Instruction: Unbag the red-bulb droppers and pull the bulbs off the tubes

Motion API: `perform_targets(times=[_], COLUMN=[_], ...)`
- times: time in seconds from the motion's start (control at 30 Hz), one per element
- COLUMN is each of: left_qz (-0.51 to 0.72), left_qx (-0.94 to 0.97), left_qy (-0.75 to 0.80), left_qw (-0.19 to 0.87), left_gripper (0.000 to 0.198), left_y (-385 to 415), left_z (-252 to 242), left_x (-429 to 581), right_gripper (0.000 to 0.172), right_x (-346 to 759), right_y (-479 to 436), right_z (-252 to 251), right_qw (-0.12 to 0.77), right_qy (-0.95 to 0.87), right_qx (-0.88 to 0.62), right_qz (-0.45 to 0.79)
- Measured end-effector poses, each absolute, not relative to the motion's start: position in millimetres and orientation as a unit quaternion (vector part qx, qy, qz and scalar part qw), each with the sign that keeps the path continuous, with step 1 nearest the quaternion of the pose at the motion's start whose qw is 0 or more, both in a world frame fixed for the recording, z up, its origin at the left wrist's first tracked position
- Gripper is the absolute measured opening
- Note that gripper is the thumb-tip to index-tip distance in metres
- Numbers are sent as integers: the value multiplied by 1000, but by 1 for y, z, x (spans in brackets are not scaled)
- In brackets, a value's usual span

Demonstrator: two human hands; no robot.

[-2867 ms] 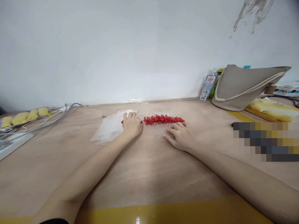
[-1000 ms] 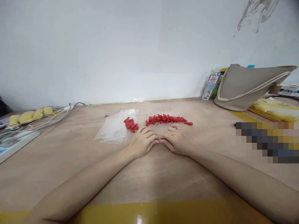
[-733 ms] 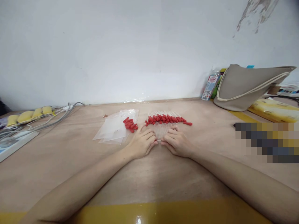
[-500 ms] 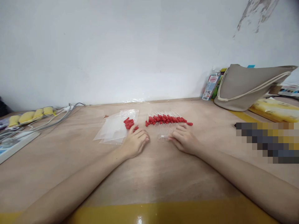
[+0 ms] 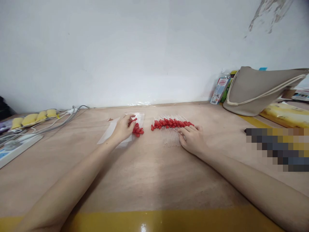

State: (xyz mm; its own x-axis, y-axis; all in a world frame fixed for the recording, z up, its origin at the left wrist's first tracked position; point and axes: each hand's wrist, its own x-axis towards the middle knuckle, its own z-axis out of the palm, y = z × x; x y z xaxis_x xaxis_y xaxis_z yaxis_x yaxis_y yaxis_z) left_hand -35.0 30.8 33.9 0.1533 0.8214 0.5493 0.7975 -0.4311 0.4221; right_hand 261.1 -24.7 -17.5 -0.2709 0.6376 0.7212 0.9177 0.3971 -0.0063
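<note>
A row of clear glass droppers with red rubber bulbs [image 5: 171, 123] lies on the wooden table [image 5: 149, 174]. To its left sits a small pile of loose red bulbs [image 5: 138, 129] beside a stack of clear plastic bags [image 5: 113, 132]. My left hand [image 5: 124, 128] is over the bags at that pile, its fingers curled with a red bulb pinched at the fingertips. My right hand [image 5: 191, 138] lies on the clear tubes at the right end of the row, fingers bent and pressing on them.
A grey bag [image 5: 253, 90] and a plastic bottle [image 5: 218, 87] stand at the back right, with yellow packets [image 5: 285, 114] beside them. Cables [image 5: 60, 120], yellow pieces [image 5: 33, 117] and a white power strip [image 5: 16, 146] lie at the left. Yellow tape [image 5: 154, 220] edges the table front.
My hands were together at the tubes' near ends. The left one has moved left and away to the loose red bulbs and pinched one. The right one has shifted right along the row.
</note>
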Motion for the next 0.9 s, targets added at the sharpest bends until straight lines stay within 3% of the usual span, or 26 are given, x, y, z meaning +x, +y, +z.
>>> perform_targets(times=[0.13, 0.4, 0.9], left_qz=[350, 236, 216], left_qx=[762, 834, 844], left_qy=[543, 493, 473], left_qw=[40, -79, -129], left_gripper=[24, 19, 27], left_y=[33, 28, 18], left_z=[38, 29, 23], left_x=[-33, -26, -27], right_gripper=[19, 24, 38], right_x=[260, 257, 257], right_y=[-25, -29, -34], right_z=[-20, -20, -14], right_qw=[322, 305, 274], right_qy=[-774, -796, -807], right_qx=[-502, -488, -496], right_qz=[-212, -188, -165])
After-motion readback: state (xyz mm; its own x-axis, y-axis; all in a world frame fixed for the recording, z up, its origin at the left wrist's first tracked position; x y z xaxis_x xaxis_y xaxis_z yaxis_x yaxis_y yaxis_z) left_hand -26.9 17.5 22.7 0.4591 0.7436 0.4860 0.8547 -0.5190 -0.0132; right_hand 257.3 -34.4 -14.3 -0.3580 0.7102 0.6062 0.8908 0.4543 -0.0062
